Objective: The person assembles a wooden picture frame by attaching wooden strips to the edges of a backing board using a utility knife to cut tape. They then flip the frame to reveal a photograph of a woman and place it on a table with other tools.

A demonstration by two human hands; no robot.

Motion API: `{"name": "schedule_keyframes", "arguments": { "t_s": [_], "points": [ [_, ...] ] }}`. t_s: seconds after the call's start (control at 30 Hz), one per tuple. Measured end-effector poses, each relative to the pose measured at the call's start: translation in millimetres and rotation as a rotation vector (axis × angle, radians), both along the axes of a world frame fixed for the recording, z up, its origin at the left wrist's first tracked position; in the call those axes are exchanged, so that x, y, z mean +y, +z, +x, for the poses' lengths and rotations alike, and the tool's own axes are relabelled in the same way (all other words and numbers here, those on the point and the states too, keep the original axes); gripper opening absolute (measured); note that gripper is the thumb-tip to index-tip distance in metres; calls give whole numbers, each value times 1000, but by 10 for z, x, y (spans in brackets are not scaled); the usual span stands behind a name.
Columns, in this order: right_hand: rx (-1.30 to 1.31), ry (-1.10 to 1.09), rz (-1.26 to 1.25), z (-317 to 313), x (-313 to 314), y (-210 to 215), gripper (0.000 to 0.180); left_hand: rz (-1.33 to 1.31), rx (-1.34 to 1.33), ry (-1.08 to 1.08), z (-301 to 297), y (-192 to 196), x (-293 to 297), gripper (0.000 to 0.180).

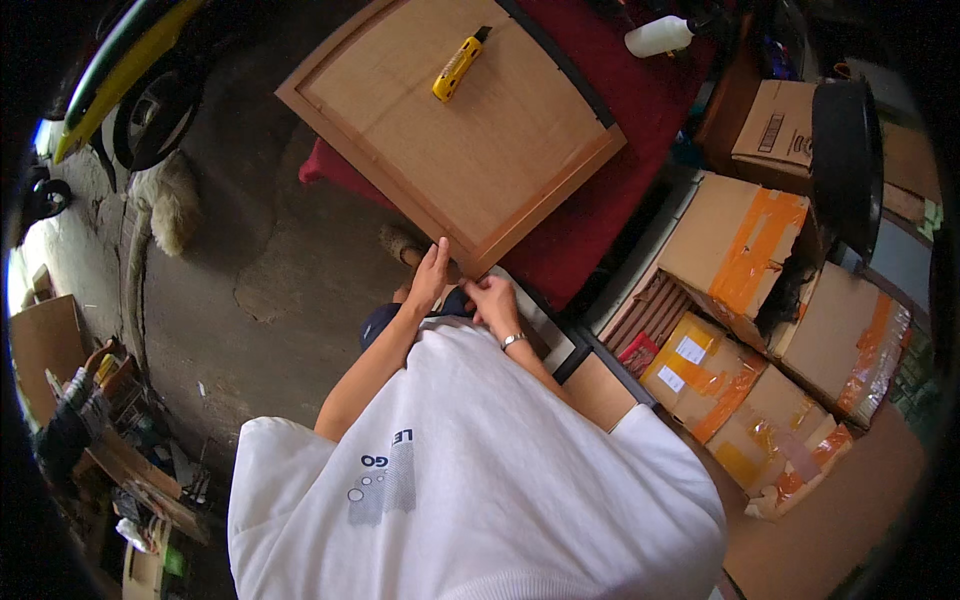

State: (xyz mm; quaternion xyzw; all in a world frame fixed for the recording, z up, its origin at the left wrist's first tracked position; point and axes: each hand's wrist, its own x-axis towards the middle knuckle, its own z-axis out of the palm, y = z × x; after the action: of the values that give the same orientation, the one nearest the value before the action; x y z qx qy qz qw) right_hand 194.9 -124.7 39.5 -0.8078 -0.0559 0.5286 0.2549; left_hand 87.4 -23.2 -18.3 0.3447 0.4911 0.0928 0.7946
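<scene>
A wooden picture frame (545, 197) lies tilted before me, its brown backing board (430, 130) facing up. On the board rests a yellow utility knife (458, 66) with a black end. My left hand (431, 277) has its fingers stretched out and together, close against the frame's near corner; whether it touches the wood is hard to see. Just to its right, my right hand (491, 301) is at the same corner with fingers curled in a pinch. What those fingers hold, if anything, is too small to make out.
A dark red cloth (570, 250) covers the surface under the frame. A white bottle (658, 37) lies at the far right. Taped cardboard boxes (735, 250) are stacked on the right. On the left, the grey floor (240, 290) holds a pale furry bundle (172, 205) and scrap wood (145, 480).
</scene>
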Motion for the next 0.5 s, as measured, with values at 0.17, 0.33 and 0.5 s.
{"name": "schedule_keyframes", "arguments": {
  "t_s": [0.17, 0.33, 0.5],
  "points": [
    [-203, -55, 288, 702, 327, 227, 35, 451, 46, -110, -40, -144, -185, 80],
    [-761, 290, 517, 1545, 2019, 275, 38, 434, 183, -122, -77, 176, 37, 61],
    [-1060, 389, 369, 1535, 3420, -148, 69, 530, 254, -229, -162, 318, 232, 57]
  ]
}}
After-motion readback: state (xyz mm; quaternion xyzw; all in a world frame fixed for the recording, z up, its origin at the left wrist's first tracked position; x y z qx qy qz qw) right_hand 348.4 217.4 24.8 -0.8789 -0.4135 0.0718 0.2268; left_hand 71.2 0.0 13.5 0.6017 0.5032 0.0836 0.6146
